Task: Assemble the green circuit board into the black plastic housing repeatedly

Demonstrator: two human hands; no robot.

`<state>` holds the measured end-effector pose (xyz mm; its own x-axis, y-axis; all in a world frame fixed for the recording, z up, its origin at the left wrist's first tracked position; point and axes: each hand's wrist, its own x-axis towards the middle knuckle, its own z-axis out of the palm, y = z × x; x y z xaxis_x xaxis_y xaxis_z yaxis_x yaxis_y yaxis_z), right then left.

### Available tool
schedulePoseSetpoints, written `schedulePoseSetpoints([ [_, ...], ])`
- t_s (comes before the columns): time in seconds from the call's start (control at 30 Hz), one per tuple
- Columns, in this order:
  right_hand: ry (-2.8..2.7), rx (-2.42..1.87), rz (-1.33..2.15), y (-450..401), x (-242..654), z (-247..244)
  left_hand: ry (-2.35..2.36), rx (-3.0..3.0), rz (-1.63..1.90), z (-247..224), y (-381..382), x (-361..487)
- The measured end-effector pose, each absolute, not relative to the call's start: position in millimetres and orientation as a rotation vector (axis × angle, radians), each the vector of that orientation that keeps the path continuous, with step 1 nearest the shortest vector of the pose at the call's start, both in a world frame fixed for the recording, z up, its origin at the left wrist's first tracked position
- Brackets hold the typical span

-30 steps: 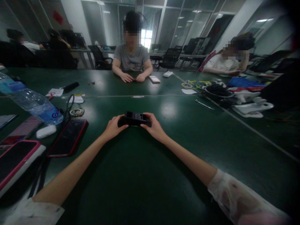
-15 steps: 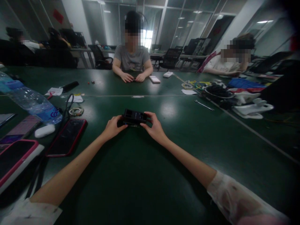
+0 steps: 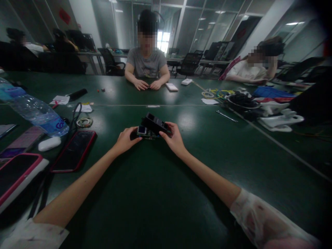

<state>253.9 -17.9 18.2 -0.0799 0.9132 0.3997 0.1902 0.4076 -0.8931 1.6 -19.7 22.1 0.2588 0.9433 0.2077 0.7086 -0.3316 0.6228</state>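
- Since the frame half a second earlier, the black plastic cover (image 3: 155,123) had tilted up off the circuit board (image 3: 149,134), its left end raised, baring a small screen (image 3: 142,130); my left hand (image 3: 127,138) had hardly shifted.
- That left hand was narrowed on the board's left end, thumb in front.
- My right hand (image 3: 175,138) held the cover's right end between thumb and fingers; whether any fingertip also touched the board, I could not tell.
- Both parts were in front of me, above the green table (image 3: 155,190), between my hands; I could not make out whether they touched at the right.
- To handle this well, I judged, the left grip needed to stay steady on the board's edge, clear of the screen.
- My right hand's part, as I saw it, was to move the cover slowly, without twisting, lest an edge scrape the components or some hidden wire be pulled.
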Motion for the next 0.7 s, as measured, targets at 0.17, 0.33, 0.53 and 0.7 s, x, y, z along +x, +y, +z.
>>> schedulePoseSetpoints([
  [0.17, -1.481, -1.063, 0.681, -13, 258, 13, 1.532, 2.104, 0.793, 23, -20, 3],
  [0.33, -1.380, -1.166, 0.549, -9, 262, 7, 1.517, 2.112, 0.767, 25, -21, 3],
  [0.53, -1.366, -1.245, 0.558, -3, 267, -3, 1.512, 2.097, 0.784, 26, -22, 3],
  [0.7, -1.428, -1.328, 0.535, -2, 270, -8, 1.503, 2.102, 0.783, 28, -24, 4],
])
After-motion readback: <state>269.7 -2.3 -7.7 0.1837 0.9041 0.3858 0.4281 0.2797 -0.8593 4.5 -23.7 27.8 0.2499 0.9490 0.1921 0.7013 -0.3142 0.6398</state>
